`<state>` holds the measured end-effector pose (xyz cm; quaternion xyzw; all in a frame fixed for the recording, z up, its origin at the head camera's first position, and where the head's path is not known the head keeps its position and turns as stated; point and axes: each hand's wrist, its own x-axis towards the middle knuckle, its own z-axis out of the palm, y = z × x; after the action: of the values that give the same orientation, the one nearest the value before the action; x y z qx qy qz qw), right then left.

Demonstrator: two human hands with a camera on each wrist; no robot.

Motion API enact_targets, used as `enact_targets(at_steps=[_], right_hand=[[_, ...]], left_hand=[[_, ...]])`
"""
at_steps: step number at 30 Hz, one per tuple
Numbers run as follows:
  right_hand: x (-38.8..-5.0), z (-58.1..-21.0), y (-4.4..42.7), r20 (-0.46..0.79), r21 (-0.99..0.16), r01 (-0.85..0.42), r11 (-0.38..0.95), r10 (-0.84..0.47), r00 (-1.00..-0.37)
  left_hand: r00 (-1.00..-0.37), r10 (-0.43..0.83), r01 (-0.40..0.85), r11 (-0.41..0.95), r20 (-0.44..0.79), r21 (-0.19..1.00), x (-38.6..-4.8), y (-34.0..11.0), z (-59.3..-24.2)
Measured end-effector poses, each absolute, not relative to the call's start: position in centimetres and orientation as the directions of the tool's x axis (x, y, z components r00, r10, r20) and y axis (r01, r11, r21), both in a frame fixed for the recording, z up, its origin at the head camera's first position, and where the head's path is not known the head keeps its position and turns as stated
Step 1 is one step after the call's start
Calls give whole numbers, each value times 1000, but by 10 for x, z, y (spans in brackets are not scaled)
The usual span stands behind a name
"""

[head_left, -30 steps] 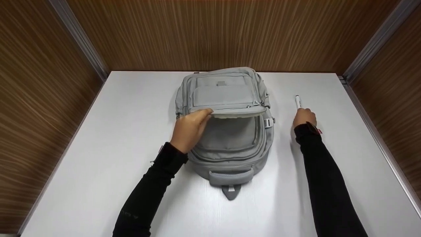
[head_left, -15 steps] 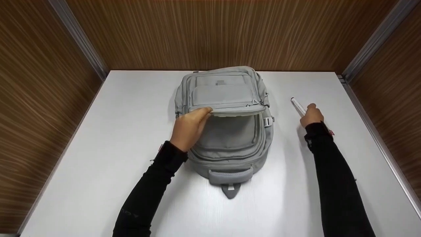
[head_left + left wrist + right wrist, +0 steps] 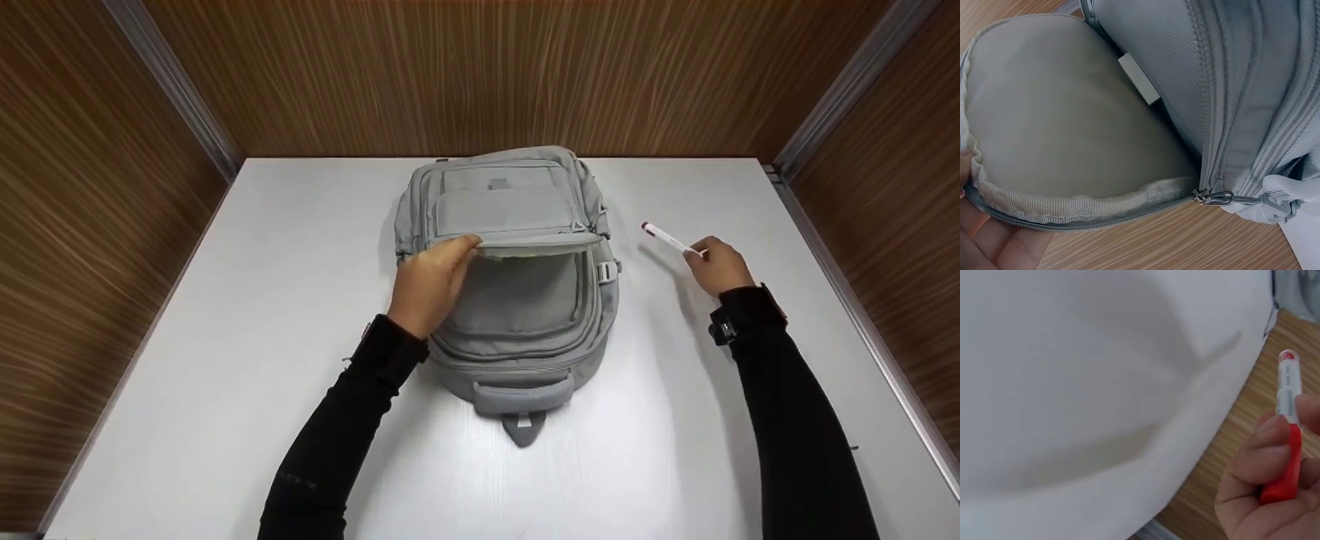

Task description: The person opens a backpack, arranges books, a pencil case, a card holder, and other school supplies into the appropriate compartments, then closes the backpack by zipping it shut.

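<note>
A grey backpack (image 3: 525, 360) lies on the table with the flap (image 3: 517, 210) of its front pocket lifted. My left hand (image 3: 426, 289) pinches the flap's edge between thumb and fingers. In the left wrist view, the flap's pale lining (image 3: 1067, 112) hangs away from the pocket, and the fingers (image 3: 1019, 244) are at its zipped rim. Right of the backpack, my right hand (image 3: 721, 270) holds a white marker (image 3: 664, 236) above the table, its end pointing toward the bag. In the right wrist view the marker (image 3: 1289, 385) has a red end and a red cap in the palm.
The white table (image 3: 240, 315) is bounded by a wood-grain panel (image 3: 495, 75) behind and more panels at both sides. A small pale tag (image 3: 1139, 79) shows inside the pocket. The carry handle (image 3: 523, 395) faces the near side.
My right hand has lifted the marker off the table, moved slightly right and turned it so its tip swings left toward the backpack. The left hand keeps holding the flap.
</note>
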<state>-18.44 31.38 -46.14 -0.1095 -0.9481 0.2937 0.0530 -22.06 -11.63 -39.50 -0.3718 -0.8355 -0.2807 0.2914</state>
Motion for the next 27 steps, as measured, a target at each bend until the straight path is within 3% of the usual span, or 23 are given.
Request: enact_targets(at_steps=[8,18,27], right_hand=[[-168,-443,281,158,-595,16,804,136,-978],[-165,-429,218,194,-570,-228,789,-140,-971],[-193,-428,160,183,-506,-226,833,-152,-971]], left_hand=[[-552,430,771,589,714,242,-223,-114,-395],[-577,408,751,605,708,264,-226,-111,-391],[-585,399,748,603,706,278,-227,-107,-389]])
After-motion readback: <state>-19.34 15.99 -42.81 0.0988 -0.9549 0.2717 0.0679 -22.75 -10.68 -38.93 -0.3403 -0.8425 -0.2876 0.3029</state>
